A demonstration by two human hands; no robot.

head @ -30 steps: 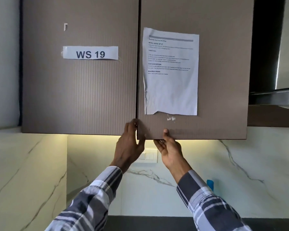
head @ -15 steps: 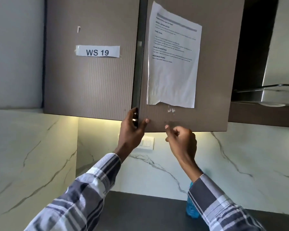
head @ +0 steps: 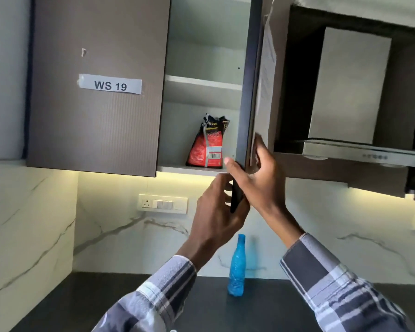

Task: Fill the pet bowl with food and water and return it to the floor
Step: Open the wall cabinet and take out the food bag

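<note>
The right cabinet door (head: 252, 92) stands swung open, seen edge-on. My left hand (head: 216, 212) grips its lower corner from below. My right hand (head: 256, 178) holds the door's edge just above, thumb on the inner side and fingers on the outer face. Inside, on the bottom shelf (head: 177, 169), a red and black food bag (head: 207, 146) stands upright with its top crumpled. A blue water bottle (head: 237, 267) stands upright on the dark counter (head: 82, 303) below my hands. No pet bowl is in view.
The left cabinet door (head: 94, 87), labelled WS 19, stays closed. An upper shelf (head: 201, 82) looks bare. A switch plate (head: 163, 204) sits on the marble backsplash. A chimney hood (head: 359, 149) juts out at the right. A paper sheet (head: 267, 75) hangs on the open door.
The right door has swung from barely ajar to wide open, revealing the food bag. My right hand moved from under the door onto its edge. The view dropped toward the counter.
</note>
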